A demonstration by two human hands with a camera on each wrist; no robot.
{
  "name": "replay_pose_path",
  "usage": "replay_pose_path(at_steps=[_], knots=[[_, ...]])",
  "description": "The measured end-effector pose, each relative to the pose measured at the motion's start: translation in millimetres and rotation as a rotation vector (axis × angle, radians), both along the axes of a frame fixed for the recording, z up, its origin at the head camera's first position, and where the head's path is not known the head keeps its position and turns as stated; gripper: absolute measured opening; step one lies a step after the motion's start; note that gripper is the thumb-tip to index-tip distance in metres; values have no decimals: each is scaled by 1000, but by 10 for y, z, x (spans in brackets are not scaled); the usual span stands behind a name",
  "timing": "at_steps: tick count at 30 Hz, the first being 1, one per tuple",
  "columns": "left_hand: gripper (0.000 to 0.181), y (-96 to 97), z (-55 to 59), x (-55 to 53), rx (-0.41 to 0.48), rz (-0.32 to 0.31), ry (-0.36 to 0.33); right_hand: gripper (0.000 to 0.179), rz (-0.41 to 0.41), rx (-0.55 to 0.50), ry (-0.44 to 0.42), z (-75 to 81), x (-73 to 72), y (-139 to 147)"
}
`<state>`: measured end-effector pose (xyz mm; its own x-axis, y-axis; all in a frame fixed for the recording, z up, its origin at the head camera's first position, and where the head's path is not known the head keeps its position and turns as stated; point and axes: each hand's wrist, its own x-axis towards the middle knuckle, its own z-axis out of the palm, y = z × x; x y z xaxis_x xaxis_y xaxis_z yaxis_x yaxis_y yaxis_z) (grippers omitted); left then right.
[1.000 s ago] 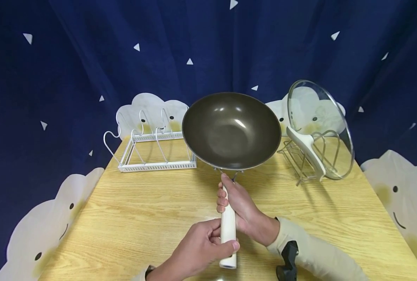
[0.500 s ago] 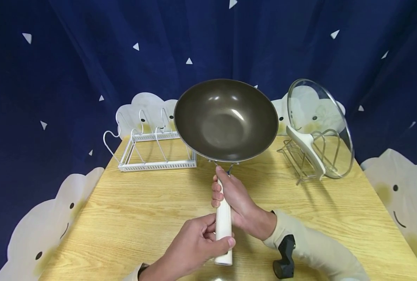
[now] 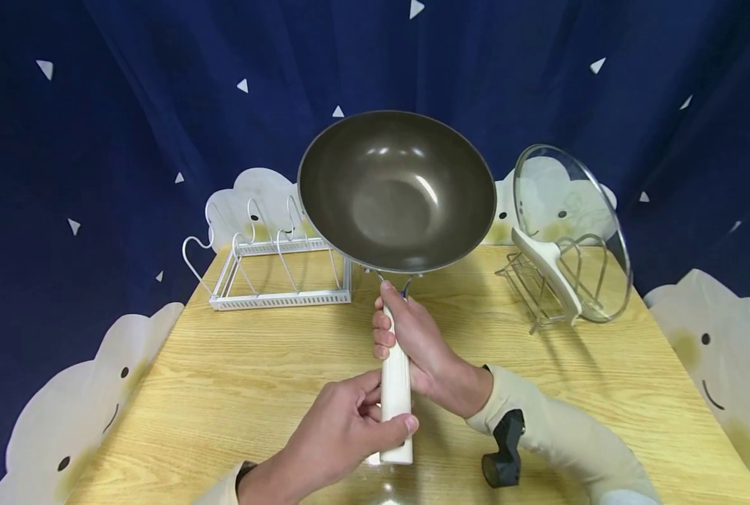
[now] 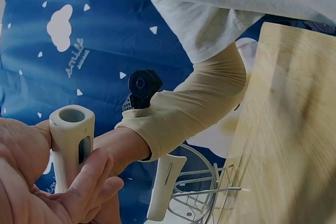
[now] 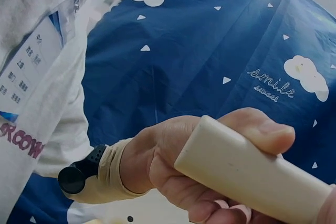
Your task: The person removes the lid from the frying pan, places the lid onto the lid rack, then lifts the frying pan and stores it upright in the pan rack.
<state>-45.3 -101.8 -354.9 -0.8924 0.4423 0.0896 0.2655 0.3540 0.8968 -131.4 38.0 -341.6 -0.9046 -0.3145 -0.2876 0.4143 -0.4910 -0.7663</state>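
Observation:
A dark brown wok (image 3: 400, 203) with a cream handle (image 3: 396, 386) is held up over the wooden table, its inside tilted towards me. My right hand (image 3: 422, 344) grips the handle near the wok, its thumb lying along the top. Lower down, my left hand (image 3: 339, 431) holds the handle's end, thumb across the upper side and fingers underneath. The left wrist view shows the hollow end of the handle (image 4: 72, 129) beside the left palm (image 4: 26, 171). In the right wrist view the left hand (image 5: 176, 150) lies around the same handle (image 5: 252, 169).
A white wire rack (image 3: 280, 301) stands at the back left of the table (image 3: 255, 393). At the back right, a glass lid (image 3: 577, 203) with a cream handle leans upright in a metal wire stand (image 3: 532, 301). Behind hangs a blue curtain (image 3: 223, 126).
The wok has risen in view and shifted a little left, appearing larger. Both hands have moved with it and keep their hold on the handle. Rack and lid stay put.

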Motion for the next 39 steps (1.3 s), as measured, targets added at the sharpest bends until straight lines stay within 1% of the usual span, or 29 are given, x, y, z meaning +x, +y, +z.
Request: replay_pose_path(at_steps=[3,7,20,25,33,39], knots=[[17,-4,42,-22,-21,7,26,27,0,-23,9,35,-22,-10],[16,-10,82,-51,-42,11,36,27,5,-47,24,53,-51,-17],[19,-35,148,-88,-69,11,80,28,30,-130,22,90,-109,-39],[17,-48,157,-95,-85,41,113,29,58,-190,35,106,-140,-54],[18,-80,178,-118,-103,80,178,29,84,-246,55,136,-203,-109],[17,-92,216,-138,-126,113,187,30,109,-288,61,146,-254,-142]])
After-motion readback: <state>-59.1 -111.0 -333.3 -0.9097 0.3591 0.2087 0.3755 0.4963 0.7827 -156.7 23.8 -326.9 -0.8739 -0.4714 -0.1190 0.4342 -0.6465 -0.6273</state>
